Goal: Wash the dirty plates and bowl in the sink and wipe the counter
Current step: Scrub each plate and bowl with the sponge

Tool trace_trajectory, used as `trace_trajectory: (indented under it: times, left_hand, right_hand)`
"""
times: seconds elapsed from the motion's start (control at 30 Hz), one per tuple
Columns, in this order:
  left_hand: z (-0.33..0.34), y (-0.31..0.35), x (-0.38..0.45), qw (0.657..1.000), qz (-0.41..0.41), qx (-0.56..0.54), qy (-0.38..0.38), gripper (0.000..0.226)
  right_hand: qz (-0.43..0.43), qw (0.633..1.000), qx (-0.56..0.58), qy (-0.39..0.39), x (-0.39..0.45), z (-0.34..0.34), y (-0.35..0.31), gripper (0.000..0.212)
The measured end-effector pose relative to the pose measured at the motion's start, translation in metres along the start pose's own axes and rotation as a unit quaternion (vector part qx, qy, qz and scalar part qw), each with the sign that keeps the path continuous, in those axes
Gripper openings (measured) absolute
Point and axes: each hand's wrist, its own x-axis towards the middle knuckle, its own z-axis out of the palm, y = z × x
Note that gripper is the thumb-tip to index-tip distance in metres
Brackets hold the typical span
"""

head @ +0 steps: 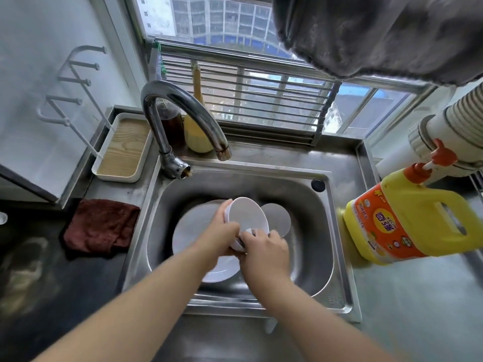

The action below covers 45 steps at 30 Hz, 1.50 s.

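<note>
The left hand (222, 231) grips a tilted white bowl (247, 218) by its rim while the right hand (265, 248) curls round its base, above plates (193, 226) in the sink (308, 257) at centre frame.

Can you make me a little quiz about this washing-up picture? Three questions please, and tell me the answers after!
1. True or false: water is pouring from the tap.
2. What lies on the counter left of the sink? A) a dark red cloth B) a green sponge C) a spoon
3. Fill in: both hands hold the white ____ over the sink.

Key:
1. False; no stream shows.
2. A, the dark red cloth.
3. Bowl; the left hand grips its rim and the right hand is at its lower edge, above a large plate and a small plate.
</note>
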Motion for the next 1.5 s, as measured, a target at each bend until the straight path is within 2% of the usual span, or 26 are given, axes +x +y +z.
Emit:
trace_trajectory:
  times: [0.03,0.07,0.13,0.2,0.23,0.3,0.37,0.4,0.43,0.53,0.57,0.63,0.7,0.77,0.8,0.87,0.93,0.97,1.03,1.1,1.13,1.23,1.3,1.4,1.47,1.5]
  left_hand:
    - [0.003,-0.006,-0.001,1.000,0.018,-0.010,0.024,0.066]
    - [0.002,-0.009,-0.001,0.998,0.035,-0.010,0.043,0.066]
    - [-0.009,-0.007,0.000,0.997,0.048,0.023,0.052,0.067]
    - [-0.023,0.006,-0.002,0.995,0.030,0.095,0.009,0.068]
    - [-0.029,0.015,-0.004,0.990,0.017,0.137,-0.030,0.070]
    - [-0.032,0.033,-0.008,0.970,-0.009,0.214,-0.112,0.073]
    - [-0.030,0.049,-0.011,0.949,-0.025,0.268,-0.167,0.070]
    - [-0.030,0.055,-0.013,0.942,-0.028,0.280,-0.182,0.067]
    - [-0.031,0.060,-0.012,0.939,-0.031,0.283,-0.191,0.064]
    - [-0.035,0.060,-0.009,0.962,-0.026,0.220,-0.160,0.060]
    - [-0.034,0.055,-0.008,0.975,-0.014,0.177,-0.135,0.057]
    - [-0.023,0.034,-0.005,0.994,0.011,0.074,-0.076,0.057]
    - [-0.006,0.008,-0.002,0.999,0.038,0.007,-0.019,0.061]
    - [0.006,-0.009,0.001,0.997,0.072,0.004,0.033,0.066]
    - [0.006,-0.011,0.002,0.995,0.085,0.008,0.051,0.066]
    - [-0.004,-0.004,0.004,0.994,0.088,0.027,0.053,0.067]
    - [-0.021,0.010,0.003,0.993,0.060,0.103,0.004,0.069]
    - [-0.028,0.017,0.002,0.986,0.040,0.155,-0.035,0.071]
    - [-0.034,0.032,0.000,0.964,-0.002,0.244,-0.108,0.073]
    - [-0.033,0.045,0.000,0.944,-0.030,0.288,-0.157,0.073]
    - [-0.031,0.051,0.000,0.937,-0.039,0.299,-0.175,0.074]
    - [-0.034,0.062,0.001,0.921,-0.055,0.328,-0.204,0.072]
    - [-0.036,0.056,0.001,0.938,-0.042,0.290,-0.183,0.062]
    - [-0.019,0.021,0.001,0.993,0.009,0.101,-0.058,0.047]
    - [0.000,-0.007,0.000,0.999,0.047,0.009,0.011,0.052]
    - [0.006,-0.016,0.001,0.997,0.065,0.004,0.036,0.056]
  right_hand:
    - [0.045,0.998,0.040,-0.018,-0.002,0.002,-0.006,0.022]
    - [0.043,0.996,0.066,-0.041,-0.007,0.007,-0.008,0.029]
    - [-0.053,0.993,0.103,-0.037,-0.016,0.010,0.003,0.047]
    - [-0.186,0.982,0.026,-0.026,-0.010,0.011,0.030,0.053]
    - [-0.268,0.962,-0.047,-0.009,0.002,0.009,0.045,0.051]
    - [-0.402,0.897,-0.180,0.033,0.031,-0.002,0.067,0.045]
    - [-0.474,0.832,-0.282,0.060,0.054,-0.017,0.073,0.043]
    - [-0.482,0.815,-0.309,0.084,0.058,-0.021,0.070,0.039]
    - [-0.471,0.818,-0.310,0.115,0.058,-0.021,0.067,0.037]
    - [-0.374,0.881,-0.208,0.202,0.038,-0.008,0.064,0.039]
    - [-0.333,0.900,-0.185,0.211,0.029,-0.002,0.061,0.033]
    - [-0.239,0.944,-0.152,0.169,0.014,0.006,0.047,0.022]
    - [-0.110,0.987,-0.074,0.094,0.005,0.014,0.024,0.034]
    - [-0.012,0.998,-0.001,0.069,-0.001,0.017,0.002,0.035]
    - [0.003,0.997,0.028,0.070,-0.003,0.018,-0.003,0.034]
    - [-0.051,0.994,0.054,0.082,-0.009,0.023,0.003,0.043]
    - [-0.179,0.979,0.004,0.098,-0.011,0.025,0.029,0.054]
    - [-0.256,0.959,-0.039,0.112,-0.004,0.024,0.046,0.053]
    - [-0.398,0.896,-0.138,0.139,0.022,0.009,0.069,0.045]
    - [-0.472,0.835,-0.236,0.157,0.046,-0.006,0.077,0.037]
    - [-0.479,0.821,-0.268,0.157,0.051,-0.010,0.075,0.037]
    - [-0.445,0.833,-0.270,0.186,0.040,-0.001,0.069,0.037]
    - [-0.401,0.863,-0.223,0.214,0.024,0.009,0.069,0.032]
    - [-0.238,0.939,-0.156,0.191,0.008,0.019,0.052,0.034]
    - [-0.103,0.982,-0.085,0.136,0.000,0.027,0.028,0.039]
    - [-0.059,0.990,-0.049,0.115,-0.003,0.031,0.015,0.041]
